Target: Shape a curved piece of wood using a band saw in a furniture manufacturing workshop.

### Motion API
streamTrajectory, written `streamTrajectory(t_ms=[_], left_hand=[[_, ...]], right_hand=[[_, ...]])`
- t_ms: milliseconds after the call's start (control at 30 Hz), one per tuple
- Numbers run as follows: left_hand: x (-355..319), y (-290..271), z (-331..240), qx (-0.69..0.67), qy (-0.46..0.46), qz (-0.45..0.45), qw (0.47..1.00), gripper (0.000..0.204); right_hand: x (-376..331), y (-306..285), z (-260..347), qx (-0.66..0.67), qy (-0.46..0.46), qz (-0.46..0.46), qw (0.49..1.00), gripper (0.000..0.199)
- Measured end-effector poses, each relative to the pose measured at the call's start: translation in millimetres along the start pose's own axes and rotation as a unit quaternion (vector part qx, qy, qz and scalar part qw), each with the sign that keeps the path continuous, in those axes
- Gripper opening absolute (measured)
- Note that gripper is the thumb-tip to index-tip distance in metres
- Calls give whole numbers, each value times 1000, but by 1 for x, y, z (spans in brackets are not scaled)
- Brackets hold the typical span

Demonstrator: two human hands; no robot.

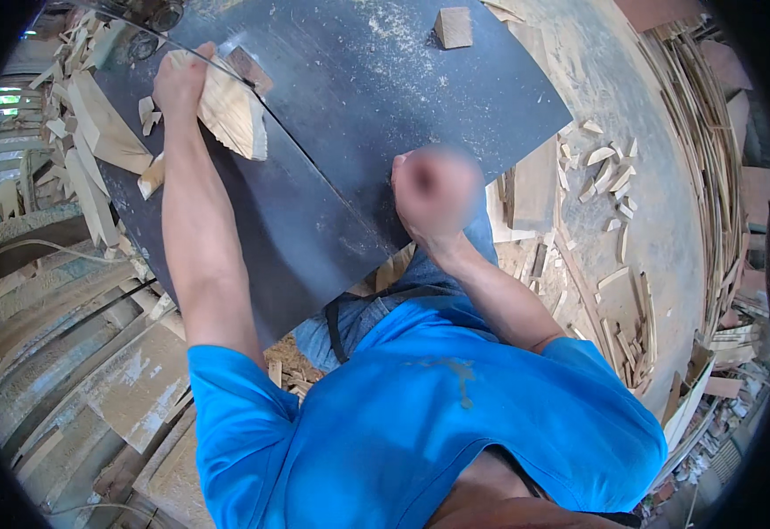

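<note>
My left hand (182,81) grips a pale piece of wood (231,113) with a rough, uneven edge, lying on the dark saw table (332,79). A thin saw blade (184,46) comes down across the top left and meets the table right beside this wood, close to my fingers. From there a narrow slot (307,157) runs through the tabletop toward me. A small brownish wood block (251,69) lies just past the blade. My right hand (438,189) is over the table's near right edge, apart from the wood; a blur hides its fingers.
A wood block (454,28) sits at the table's far side amid sawdust. Curved wooden offcuts (107,123) crowd the left edge. On the floor at right lie several small scraps (610,172) and a long stack of thin strips (707,150). Boards (134,388) are piled at lower left.
</note>
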State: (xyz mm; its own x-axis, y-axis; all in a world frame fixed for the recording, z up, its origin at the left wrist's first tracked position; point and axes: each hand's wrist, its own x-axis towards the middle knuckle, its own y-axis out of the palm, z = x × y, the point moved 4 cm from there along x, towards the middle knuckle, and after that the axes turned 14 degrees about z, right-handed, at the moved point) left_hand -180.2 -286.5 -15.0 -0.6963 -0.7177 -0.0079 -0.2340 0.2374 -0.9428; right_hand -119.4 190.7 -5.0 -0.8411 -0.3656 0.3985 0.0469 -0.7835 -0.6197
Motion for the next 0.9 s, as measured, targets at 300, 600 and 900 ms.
streamTrajectory(t_ms=[300, 600, 900], left_hand=[[-13, -8, -6, -39, 12, -41, 998, 87], [8, -11, -4, -15, -45, -15, 999, 98], [17, -10, 1, -5, -42, -13, 999, 105]], right_hand=[[0, 0, 1, 8, 5, 10, 1000, 10], [0, -1, 1, 6, 9, 11, 1000, 10], [2, 0, 2, 8, 8, 7, 1000, 11]])
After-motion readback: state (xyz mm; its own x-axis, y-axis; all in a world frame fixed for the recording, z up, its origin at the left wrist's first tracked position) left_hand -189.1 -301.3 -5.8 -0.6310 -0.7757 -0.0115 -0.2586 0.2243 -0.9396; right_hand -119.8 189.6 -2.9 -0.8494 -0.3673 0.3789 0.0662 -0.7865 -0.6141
